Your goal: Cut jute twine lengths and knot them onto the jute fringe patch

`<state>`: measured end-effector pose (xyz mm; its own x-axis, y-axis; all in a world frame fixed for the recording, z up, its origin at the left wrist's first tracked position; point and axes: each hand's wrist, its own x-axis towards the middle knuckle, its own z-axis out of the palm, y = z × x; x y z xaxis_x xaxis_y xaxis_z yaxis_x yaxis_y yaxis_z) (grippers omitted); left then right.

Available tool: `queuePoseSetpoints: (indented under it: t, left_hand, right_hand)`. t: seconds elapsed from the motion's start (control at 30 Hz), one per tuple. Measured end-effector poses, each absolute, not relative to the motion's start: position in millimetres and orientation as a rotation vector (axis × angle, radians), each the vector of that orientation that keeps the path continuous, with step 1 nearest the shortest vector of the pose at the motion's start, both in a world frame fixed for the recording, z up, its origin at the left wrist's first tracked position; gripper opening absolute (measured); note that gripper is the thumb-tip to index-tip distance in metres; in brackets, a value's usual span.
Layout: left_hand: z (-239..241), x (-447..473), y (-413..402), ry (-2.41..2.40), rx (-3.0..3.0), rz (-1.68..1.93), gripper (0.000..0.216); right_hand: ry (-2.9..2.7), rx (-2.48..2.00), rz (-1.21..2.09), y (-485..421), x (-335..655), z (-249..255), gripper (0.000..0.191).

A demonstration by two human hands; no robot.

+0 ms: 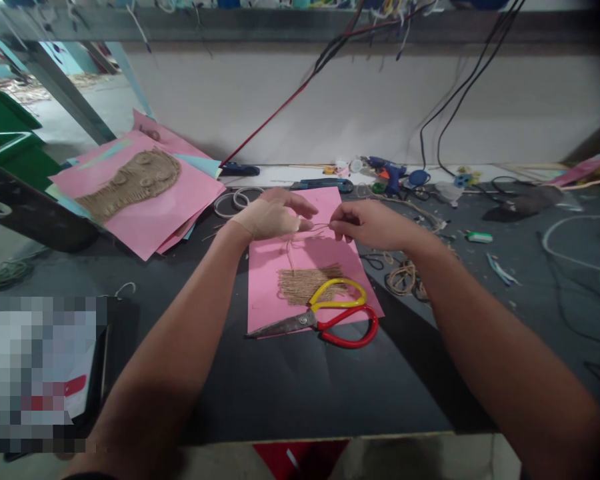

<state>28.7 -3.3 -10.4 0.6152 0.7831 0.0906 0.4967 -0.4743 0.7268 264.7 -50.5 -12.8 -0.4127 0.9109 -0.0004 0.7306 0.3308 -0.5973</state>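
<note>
A thin strand of twine [321,225] stretches between my hands, above a pink sheet [265,293]. My right hand [365,223] pinches one end between thumb and fingertips. At the other end, my left hand [275,215] holds the strand near its thumb, its upper fingers reaching forward; a pale covering wraps part of this hand. Short twine pieces lie side by side as a brown patch [300,285] on the sheet. Scissors [307,320] with one yellow and one red handle rest across the sheet's lower edge, overlapping the patch.
Pink and blue sheets bearing a brown twine shape [135,180] are stacked at left. Behind the hands lie a utility knife [325,185], a blue glue gun [387,172] and white rings [235,200]. Loose twine [403,277] lies at right. A blurred-out object [40,373] sits front left.
</note>
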Motion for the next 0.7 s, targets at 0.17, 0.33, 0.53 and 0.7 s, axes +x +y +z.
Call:
queuePoseSetpoints:
  t: [0.17,0.33,0.53,0.7]
  left_hand:
    - [-19.5,45.1,-8.1,0.930,2.247,0.439,0.042]
    - [-26.6,47.2,-5.1,0.981,2.300,0.491,0.027]
    - [-16.8,45.7,-10.2,1.035,2.239,0.501,0.023]
    - [-19.6,45.0,-8.8,1.024,2.210,0.499,0.022]
  right_hand:
    - [-2.272,-1.451,0.751,-49.5,266.8,-13.6,0.016]
    - [-2.284,-1.435,0.750,-48.6,268.2,-14.1,0.018]
    - [-2.248,-1.450,0.790,-51.0,266.7,-10.9,0.017]
    - [-2.228,-1.432,0.832,-51.3,267.3,-10.1,0.018]
